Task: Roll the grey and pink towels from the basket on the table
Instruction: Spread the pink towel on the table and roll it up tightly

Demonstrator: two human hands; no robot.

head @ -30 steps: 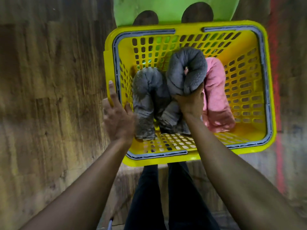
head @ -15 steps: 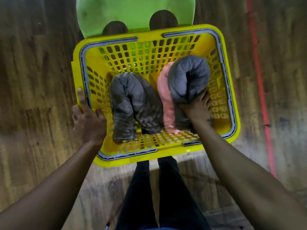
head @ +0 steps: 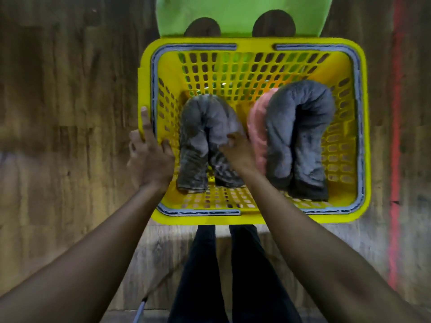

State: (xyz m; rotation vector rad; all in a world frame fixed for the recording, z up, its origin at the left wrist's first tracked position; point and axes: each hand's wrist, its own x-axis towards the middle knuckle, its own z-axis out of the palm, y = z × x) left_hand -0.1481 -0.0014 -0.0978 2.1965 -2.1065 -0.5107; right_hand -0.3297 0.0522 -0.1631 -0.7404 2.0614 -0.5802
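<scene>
1. Dark wood-grain boards fill the scene, with a red stripe [head: 396, 136] running along the right side. What carries the yellow basket [head: 360, 127] cannot be told from this angle.
2. A green plastic seat [head: 240, 15] with two round cut-outs sits just beyond the basket's far rim. Its green shows through the perforated far wall.
3. The person's legs in dark trousers [head: 233, 276] stand beneath the basket's near edge, between the two outstretched forearms.
4. Grey handles [head: 193, 46] lie folded flat along the basket's rim.
5. Three rolled towels stand inside the basket. The left grey towel [head: 200, 127] is bent into an arch. The right grey towel [head: 300, 127] is arched likewise near the right wall. A pink towel [head: 255, 122] is squeezed against the right grey towel's left side and is largely hidden by it.
6. The left hand [head: 149, 159] holds the basket's left rim, index finger stretched along the edge, thumb inside the wall and the other fingers curled outside.
7. The right hand [head: 240, 152] reaches in between the left grey towel and the pink one. Its fingers [head: 233, 138] are bunched on the left grey towel's inner leg, though blur hides the exact grip.
</scene>
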